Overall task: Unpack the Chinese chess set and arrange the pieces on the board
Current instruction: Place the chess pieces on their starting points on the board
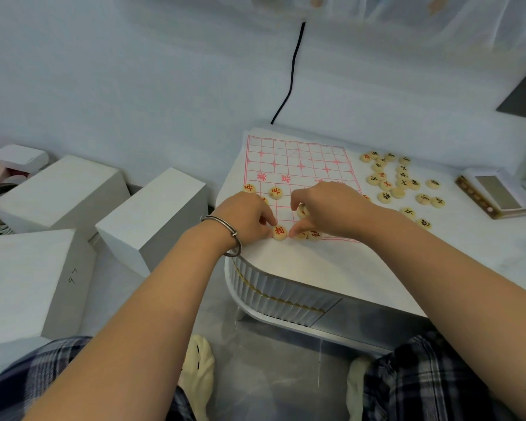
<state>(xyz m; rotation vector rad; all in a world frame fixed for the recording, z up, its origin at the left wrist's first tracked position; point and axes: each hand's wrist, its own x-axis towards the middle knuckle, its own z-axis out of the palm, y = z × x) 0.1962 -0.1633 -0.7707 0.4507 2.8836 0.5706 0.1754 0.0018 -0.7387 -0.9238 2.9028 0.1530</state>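
Note:
A white paper board (298,161) with a red grid lies on the table. Red-lettered wooden pieces stand on its near half, among them two soldiers (276,192) at the left. My left hand (245,215), with a metal bangle on the wrist, pinches a red piece (279,232) on the board's near edge. My right hand (331,209) touches that same piece with a fingertip and has another piece (302,210) tucked under its curled fingers. More red pieces (313,234) sit under the right hand, partly hidden. A heap of loose black-lettered pieces (398,180) lies to the right of the board.
The opened chess box (495,192) rests at the table's right. White blocks (152,214) stand on the floor to the left. A black cable (292,74) hangs down the wall behind the board. My knees in checked trousers are below the table edge.

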